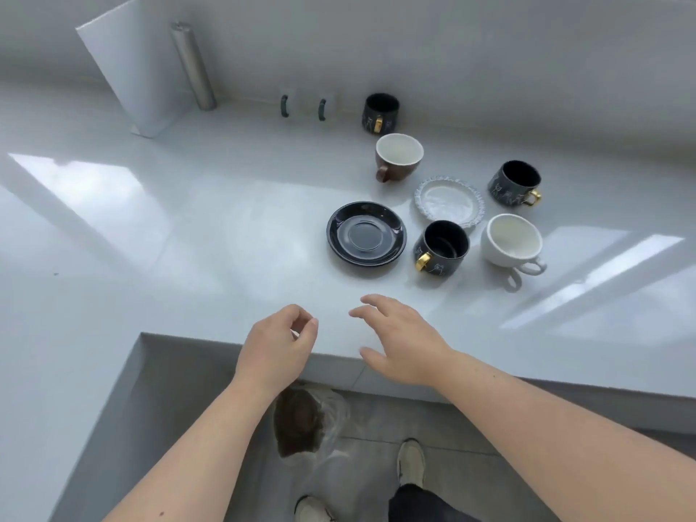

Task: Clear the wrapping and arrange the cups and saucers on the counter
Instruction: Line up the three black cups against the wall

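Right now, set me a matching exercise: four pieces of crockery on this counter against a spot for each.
Things:
1. black saucer
2. clear glass saucer
3. brown cup
4. white cup

Places:
A. nearest the counter's right end
B. just in front of the rearmost black cup
C. leftmost piece of the group
D. between the brown cup and the white cup

Pairs: 1-C, 2-D, 3-B, 4-A

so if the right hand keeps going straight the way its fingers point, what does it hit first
Probably the glossy black saucer: the right hand points up and left over bare white counter towards it, though its height above the counter is unclear.
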